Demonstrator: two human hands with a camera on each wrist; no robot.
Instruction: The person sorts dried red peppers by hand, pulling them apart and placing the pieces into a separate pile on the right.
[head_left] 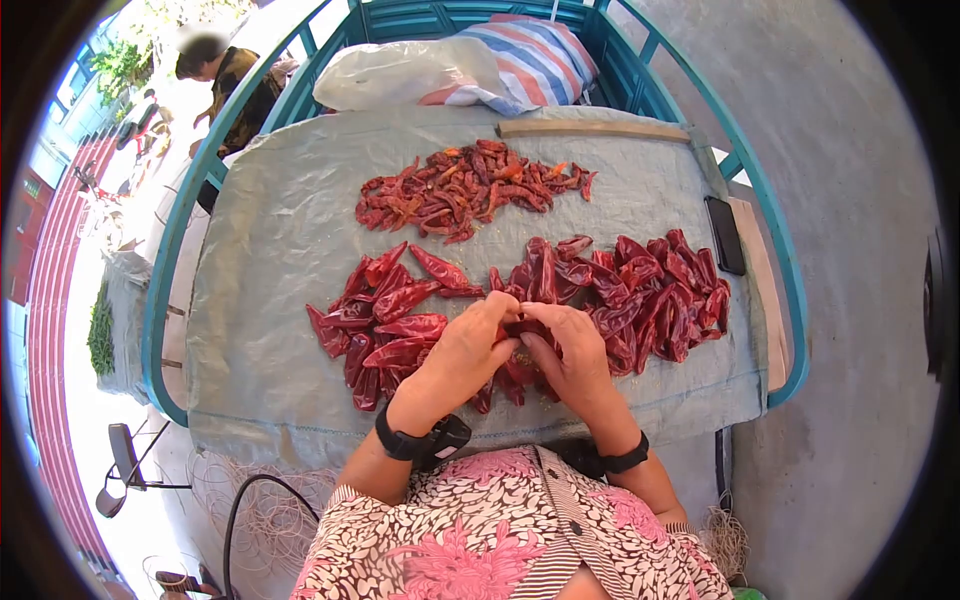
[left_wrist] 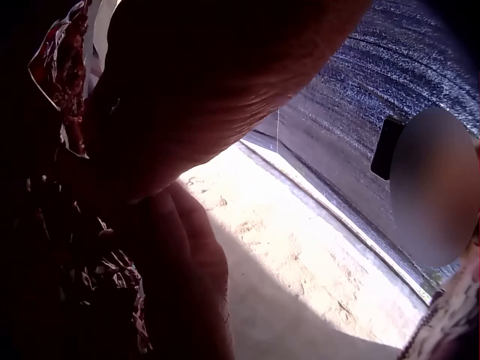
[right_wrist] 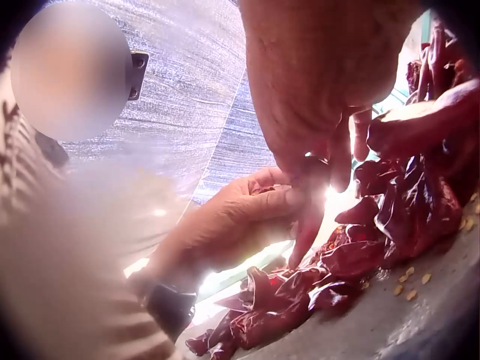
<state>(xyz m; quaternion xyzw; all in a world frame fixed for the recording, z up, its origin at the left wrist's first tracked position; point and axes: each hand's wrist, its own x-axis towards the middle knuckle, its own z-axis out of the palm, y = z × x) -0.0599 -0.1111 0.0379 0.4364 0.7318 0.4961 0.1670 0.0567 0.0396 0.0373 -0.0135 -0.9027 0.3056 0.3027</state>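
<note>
Both hands meet over the dark red peppers near the front of the cloth. The left hand [head_left: 458,355] and the right hand [head_left: 573,358] pinch one red pepper between their fingertips, mostly covered by the fingers in the head view. In the right wrist view that pepper [right_wrist: 307,231] hangs point down between the right hand [right_wrist: 322,82] and the left hand [right_wrist: 225,225]. Glossy peppers [head_left: 405,298] lie left of the hands, and a larger heap [head_left: 650,290] lies to the right. The left wrist view is dark; the left hand [left_wrist: 195,97] fills much of it.
A pile of smaller dried peppers [head_left: 440,195] lies farther back on the grey cloth [head_left: 270,230]. A phone [head_left: 724,235] sits at the right edge, and a wooden strip [head_left: 595,130] at the back. Blue rails [head_left: 160,290] surround the cart, with sacks [head_left: 420,75] behind. A person [head_left: 240,95] is at upper left.
</note>
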